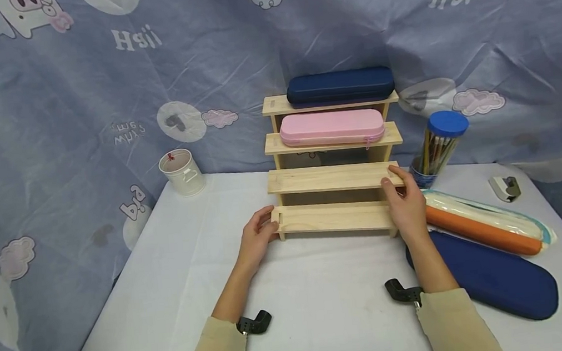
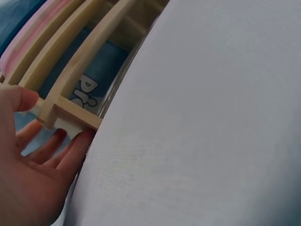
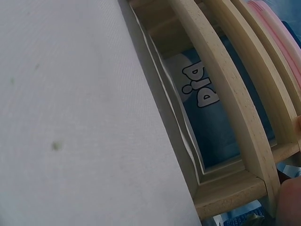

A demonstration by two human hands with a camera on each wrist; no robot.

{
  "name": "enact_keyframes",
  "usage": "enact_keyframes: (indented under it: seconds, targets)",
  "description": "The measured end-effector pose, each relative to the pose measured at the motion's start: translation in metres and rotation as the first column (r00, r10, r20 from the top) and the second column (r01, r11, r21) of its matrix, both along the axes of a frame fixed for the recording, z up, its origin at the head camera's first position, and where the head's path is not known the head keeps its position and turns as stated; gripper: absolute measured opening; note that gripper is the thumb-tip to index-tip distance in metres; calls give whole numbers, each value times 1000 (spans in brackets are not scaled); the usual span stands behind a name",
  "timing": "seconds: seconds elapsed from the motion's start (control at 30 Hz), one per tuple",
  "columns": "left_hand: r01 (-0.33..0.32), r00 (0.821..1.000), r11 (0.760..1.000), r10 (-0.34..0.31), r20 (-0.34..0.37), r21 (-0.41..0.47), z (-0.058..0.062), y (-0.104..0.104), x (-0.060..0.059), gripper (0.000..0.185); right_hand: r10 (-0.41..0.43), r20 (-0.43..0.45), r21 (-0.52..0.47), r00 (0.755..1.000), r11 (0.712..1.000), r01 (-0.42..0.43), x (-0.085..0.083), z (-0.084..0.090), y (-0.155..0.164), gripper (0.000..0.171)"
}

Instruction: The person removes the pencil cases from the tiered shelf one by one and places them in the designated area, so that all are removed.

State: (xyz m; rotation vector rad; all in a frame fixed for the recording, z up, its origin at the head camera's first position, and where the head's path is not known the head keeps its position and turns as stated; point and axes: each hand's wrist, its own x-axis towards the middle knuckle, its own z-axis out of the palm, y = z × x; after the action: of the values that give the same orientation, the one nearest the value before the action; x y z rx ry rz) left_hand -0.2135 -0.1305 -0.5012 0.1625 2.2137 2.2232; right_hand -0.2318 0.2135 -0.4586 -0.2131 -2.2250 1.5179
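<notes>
One white table [image 1: 322,305], curtain [image 1: 54,106] at 12 o'clock; I see both hands [image 1: 256,239] [image 1: 406,206] gripping the rack [image 1: 335,218], right fingertips hidden.

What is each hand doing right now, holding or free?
Left hand: grips the left end of the wooden shelf, at its lowest step.
Right hand: grips the shelf's right end, fingers on the second step.

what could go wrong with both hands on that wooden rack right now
If the stepped wooden rack tips or jerks, the navy case and pink case lying loose on its upper steps could slide off. Pushed to the right, it might hit the pencil tube leaning beside it. The left hand and right hand hold only the rack's ends.
</notes>
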Motion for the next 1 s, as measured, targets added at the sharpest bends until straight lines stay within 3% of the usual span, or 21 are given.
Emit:
enact_keyframes:
  seconds: [0.23, 0.43, 0.6, 0.77, 0.83, 0.9, 1.0]
  targets:
    - [-75, 995, 979, 61, -81, -189, 16, -5, -3, 51, 14, -5, 21, 1000, 1000, -14, 0, 0, -4, 49]
    - [-113, 985, 967, 79, -154, -227, 35, -15, -17, 53, -3, -8, 30, 1000, 1000, 3, 1, 1, -5, 49]
    - [-202, 956, 954, 141, -259, -224, 67, -21, -26, 52, 0, 4, 29, 1000, 1000, 0, 1, 0, -6, 50]
    - [-205, 932, 951, 117, -344, -231, 114, -16, -23, 52, 5, -6, 32, 1000, 999, -4, 0, 0, -5, 49]
    - [-203, 923, 946, 99, -371, -252, 127, -11, -25, 54, 10, -7, 33, 1000, 999, -10, 0, 0, -4, 49]
    - [-194, 916, 944, 76, -395, -266, 133, -7, -32, 56, 16, -1, 29, 1000, 999, -16, 1, 1, -4, 50]
    - [-181, 902, 943, 45, -430, -281, 134, -3, -50, 59, 19, 8, 31, 1000, 999, -19, 2, 1, -3, 50]
